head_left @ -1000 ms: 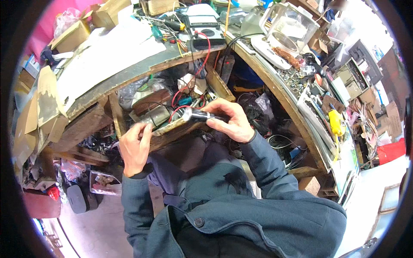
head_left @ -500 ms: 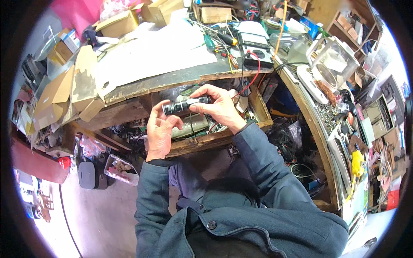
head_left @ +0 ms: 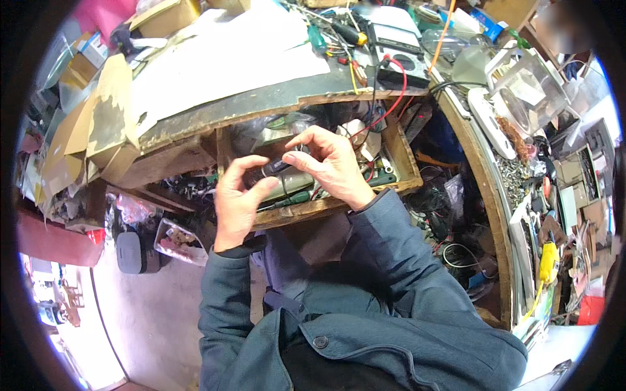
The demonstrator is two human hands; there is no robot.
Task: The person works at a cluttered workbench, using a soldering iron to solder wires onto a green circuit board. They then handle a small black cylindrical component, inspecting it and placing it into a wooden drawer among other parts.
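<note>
Over the drawer my left hand hovers with thumb and fingers apart in a curve, holding nothing. My right hand is bent, thumb and forefinger close together around something small and dark that I cannot make out. A dark cylinder, like a small torch, shows between the two hands, partly behind the right thumb. Whether the right fingers touch it or it lies in the drawer is unclear. Below the hands is an open wooden drawer holding a green-handled tool, cables and plastic bags.
A workbench with a white sheet spans the far side. On it are a multimeter with a red lead and a screwdriver. Cardboard boxes stand left; the right bench carries a yellow tool and loose small parts.
My left hand has come off the black cylinder and opened. The cylinder shows less and sits lower between the hands. The view has shifted slightly, and the drawer contents show more.
</note>
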